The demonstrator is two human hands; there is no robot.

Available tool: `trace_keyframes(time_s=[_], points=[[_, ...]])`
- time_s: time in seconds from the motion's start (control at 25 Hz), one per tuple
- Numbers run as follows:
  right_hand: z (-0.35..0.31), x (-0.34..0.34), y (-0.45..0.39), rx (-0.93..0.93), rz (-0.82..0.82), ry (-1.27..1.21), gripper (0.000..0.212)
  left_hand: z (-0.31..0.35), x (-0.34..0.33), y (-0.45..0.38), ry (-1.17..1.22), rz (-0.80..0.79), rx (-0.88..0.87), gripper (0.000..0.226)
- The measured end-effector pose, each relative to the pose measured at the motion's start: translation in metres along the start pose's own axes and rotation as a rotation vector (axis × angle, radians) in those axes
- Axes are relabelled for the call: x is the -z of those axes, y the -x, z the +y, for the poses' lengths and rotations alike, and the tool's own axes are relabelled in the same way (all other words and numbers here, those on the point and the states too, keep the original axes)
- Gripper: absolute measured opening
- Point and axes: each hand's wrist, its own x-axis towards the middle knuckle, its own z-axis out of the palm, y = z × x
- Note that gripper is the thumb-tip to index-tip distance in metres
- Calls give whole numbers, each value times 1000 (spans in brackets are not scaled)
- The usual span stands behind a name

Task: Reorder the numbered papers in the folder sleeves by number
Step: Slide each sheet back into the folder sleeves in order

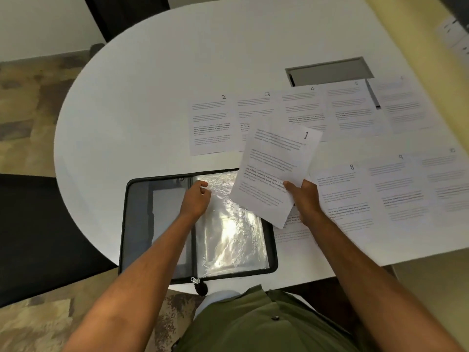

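Observation:
A black zip folder (132, 224) lies open at the table's near edge, its clear plastic sleeves (236, 240) shining on the right half. My left hand (196, 199) pinches the top left corner of the front sleeve. My right hand (305, 196) holds the paper marked 1 (274, 168) by its lower right edge, tilted in the air over the folder's upper right corner. Papers 2 (212, 125), 3 (253, 107), 4 (304, 107) and 5 (352, 107) lie in a row behind. Papers 8 (340, 196) and 9 (396, 189) lie to the right.
A faint sheet (406, 102) ends the back row and another (446, 179) ends the front row. One sheet (289, 232) is partly hidden under my right forearm. A grey cable hatch (330, 71) sits in the white table (152, 97). Black chairs (38, 224) stand at the left.

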Motion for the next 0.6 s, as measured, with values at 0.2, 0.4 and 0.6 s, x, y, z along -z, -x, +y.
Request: trace_keyframes(time_s=[0.2,0.4,0.6], points=[[16,0,2,-21,125,-36,35,-33,-15,-49,-581,-131,-207,42],[25,-6,13,-68,155,-78,11,-54,-32,-72,-910,-178,-362,71],[21,-13,16,-96,158,-91,18,-57,-45,-61,-980,-133,-363,59]])
